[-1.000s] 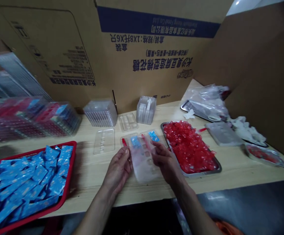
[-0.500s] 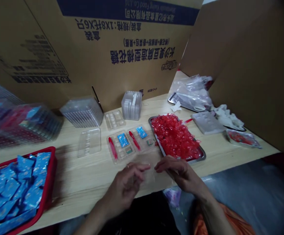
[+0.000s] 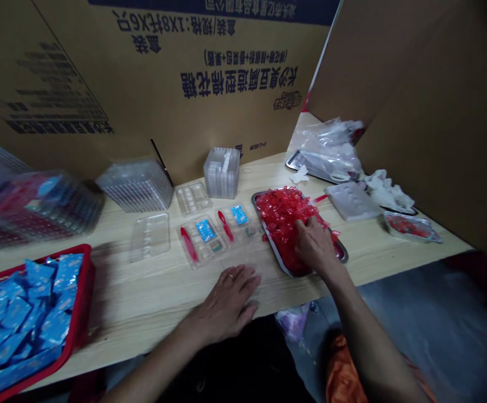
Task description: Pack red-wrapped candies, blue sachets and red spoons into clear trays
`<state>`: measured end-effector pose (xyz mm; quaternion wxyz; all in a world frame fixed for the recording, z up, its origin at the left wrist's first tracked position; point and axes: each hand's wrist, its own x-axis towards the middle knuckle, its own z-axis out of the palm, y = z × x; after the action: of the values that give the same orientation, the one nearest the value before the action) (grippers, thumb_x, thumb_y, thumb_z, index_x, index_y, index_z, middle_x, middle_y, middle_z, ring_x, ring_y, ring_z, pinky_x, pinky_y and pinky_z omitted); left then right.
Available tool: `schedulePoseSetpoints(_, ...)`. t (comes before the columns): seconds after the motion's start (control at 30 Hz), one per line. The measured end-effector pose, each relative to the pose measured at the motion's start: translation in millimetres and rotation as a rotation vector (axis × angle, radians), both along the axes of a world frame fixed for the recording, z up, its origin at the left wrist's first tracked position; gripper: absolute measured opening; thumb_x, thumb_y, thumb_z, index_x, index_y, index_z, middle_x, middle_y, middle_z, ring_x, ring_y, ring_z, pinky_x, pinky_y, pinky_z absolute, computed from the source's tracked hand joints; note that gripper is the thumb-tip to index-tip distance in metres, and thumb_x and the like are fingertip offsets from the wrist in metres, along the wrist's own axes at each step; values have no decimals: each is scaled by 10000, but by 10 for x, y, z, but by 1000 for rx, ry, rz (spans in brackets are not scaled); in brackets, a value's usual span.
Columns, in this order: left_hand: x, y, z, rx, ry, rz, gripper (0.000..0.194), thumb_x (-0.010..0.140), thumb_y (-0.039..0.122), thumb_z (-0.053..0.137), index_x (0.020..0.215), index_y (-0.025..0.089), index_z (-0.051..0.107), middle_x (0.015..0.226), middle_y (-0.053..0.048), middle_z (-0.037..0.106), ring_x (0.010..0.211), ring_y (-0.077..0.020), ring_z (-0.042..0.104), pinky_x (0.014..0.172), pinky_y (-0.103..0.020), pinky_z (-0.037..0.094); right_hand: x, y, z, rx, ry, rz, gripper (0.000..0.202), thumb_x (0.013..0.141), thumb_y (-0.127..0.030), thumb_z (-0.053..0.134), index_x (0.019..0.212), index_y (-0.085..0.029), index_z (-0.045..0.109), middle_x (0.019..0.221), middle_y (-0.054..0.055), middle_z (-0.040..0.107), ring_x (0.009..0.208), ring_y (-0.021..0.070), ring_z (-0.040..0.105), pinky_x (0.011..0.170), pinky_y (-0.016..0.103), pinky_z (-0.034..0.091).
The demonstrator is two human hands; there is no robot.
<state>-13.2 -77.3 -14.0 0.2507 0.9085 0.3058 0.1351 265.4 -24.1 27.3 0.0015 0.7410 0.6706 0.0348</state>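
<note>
My right hand (image 3: pixel 315 242) reaches into a pile of small red cellophane-wrapped pieces (image 3: pixel 283 210) on a metal tray (image 3: pixel 344 254). Its fingers are bent together and touch the pile; what they pinch, if anything, is hidden. My left hand (image 3: pixel 230 299) lies palm down near the table's front edge, fingers stretched out, holding nothing. Beyond it are two clear plastic trays. The left one (image 3: pixel 197 258) holds a red plastic utensil (image 3: pixel 189 244), a blue sachet (image 3: pixel 205 230) and a small green packet (image 3: pixel 215 245). The other has a similar red utensil (image 3: pixel 225 225) and blue sachet (image 3: pixel 239 215).
A red basket (image 3: pixel 87 280) of blue sachets stands front left. Stacked clear trays (image 3: pixel 136 187), a smaller stack (image 3: pixel 221 173) and a loose lid-like tray (image 3: pixel 150 237) sit behind. Plastic bags (image 3: pixel 331 148) lie at back right. Cardboard walls (image 3: pixel 243 120) bound the table.
My right hand has moved forward and right, into the red pile. My left hand has come down flat onto the table, fingers extended; before, both hands hovered close together near the front edge.
</note>
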Motion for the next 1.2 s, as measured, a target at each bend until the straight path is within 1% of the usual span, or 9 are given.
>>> schedulePoseSetpoints(0.1, -123, 36, -6, 3, -54, 48, 581, 942, 259, 521, 1507, 224, 386, 1540, -151, 429, 1437, -305, 364, 1176, -546, 268, 76, 48, 33, 2, 12, 22, 302, 805, -84, 504, 1092, -119, 595, 1061, 177, 594, 912, 277, 575, 765, 366, 363)
schedulePoseSetpoints(0.23, -104, 49, 175, -86, -258, 155, 573, 881, 256, 618, 1441, 251, 493, 1501, -127, 488, 1398, -313, 419, 1152, -523, 313, 80, 12, 21, 206, 195, -9, 165, 884, -141, 455, 1013, -141, 558, 957, 142, 645, 904, 275, 591, 756, 362, 370)
schedulePoseSetpoints(0.37, 262, 197, 376, -527, -677, 499, 374, 905, 362, 616, 1244, 211, 658, 1215, -127, 687, 1042, -252, 671, 868, -370, 534, -351, -136, 0, 257, 532, 173, 90, 925, -214, 457, 954, -191, 539, 864, 81, 651, 771, 221, 587, 682, 326, 377)
schedulePoseSetpoints(0.53, 427, 526, 331, -947, -981, 702, 346, 726, 349, 810, 985, 128, 752, 826, -67, 736, 669, -129, 651, 630, -220, 492, -785, -192, -4, 154, 588, 445, 237, 916, -173, 465, 1140, -158, 543, 1040, 109, 622, 934, 226, 571, 793, 337, 406)
schedulePoseSetpoints(0.63, 243, 620, 267, -1034, -1069, 765, 388, 657, 297, 863, 986, 123, 755, 783, -53, 733, 641, -107, 641, 641, -209, 485, -722, -62, -8, 115, 355, 356, 338, 908, -153, 470, 1232, -184, 563, 1165, 144, 579, 1011, 270, 541, 819, 373, 390)
schedulePoseSetpoints(0.73, 68, 617, 250, -1090, -1106, 745, 411, 613, 261, 897, 970, 116, 754, 842, -67, 746, 717, -120, 665, 720, -229, 508, -664, 88, -69, 25, 66, 292, 291, 857, -120, 495, 1095, -192, 646, 1209, 175, 557, 1040, 325, 512, 828, 423, 356)
schedulePoseSetpoints(0.9, -39, 565, 204, -1066, -1131, 756, 306, 569, 202, 920, 788, 118, 724, 775, -40, 733, 681, -105, 651, 660, -199, 496, -716, 239, -192, 1, -64, 291, 316, 877, -73, 419, 1098, -133, 636, 1134, 202, 586, 1018, 325, 515, 830, 427, 337)
schedulePoseSetpoints(1.07, -135, 553, 170, -1158, -1175, 777, 294, 651, 232, 883, 870, 78, 761, 843, -101, 751, 778, -149, 686, 790, -260, 539, -698, 198, -152, 115, 45, 337, 220, 901, -134, 454, 1035, -151, 627, 1184, 181, 588, 1076, 312, 504, 875, 425, 333)
schedulePoseSetpoints(1.2, -159, 589, 161, -1067, -1105, 787, 316, 640, 241, 881, 899, 97, 770, 813, -77, 744, 728, -137, 660, 733, -245, 514, -812, -54, -214, 271, 478, 328, 152, 936, -188, 423, 1002, -174, 559, 1007, 123, 635, 911, 240, 576, 774, 346, 400)
